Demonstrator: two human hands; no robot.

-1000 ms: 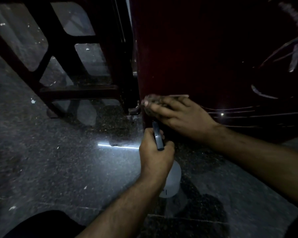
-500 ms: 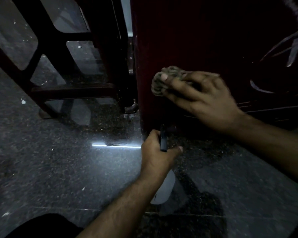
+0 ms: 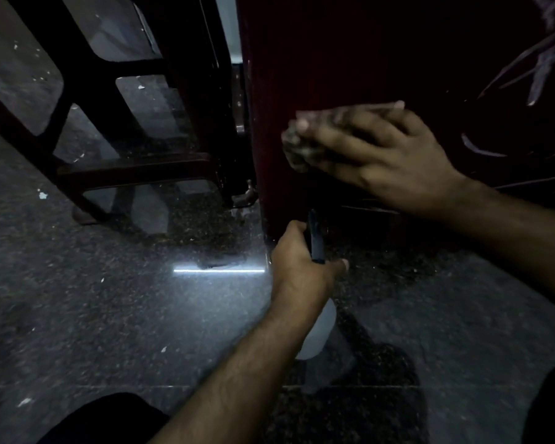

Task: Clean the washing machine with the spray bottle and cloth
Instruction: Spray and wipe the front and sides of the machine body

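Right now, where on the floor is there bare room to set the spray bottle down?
Bare floor lies left of the left hand and spray bottle, below the dark wooden frame. It is crowded by the washing machine corner, where the right hand presses the cloth.

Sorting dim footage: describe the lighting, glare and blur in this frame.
Head view: very dark overall; a bright streak of glare on the polished floor; the right hand and cloth smeared by motion blur; the left hand on the spray bottle sharper.
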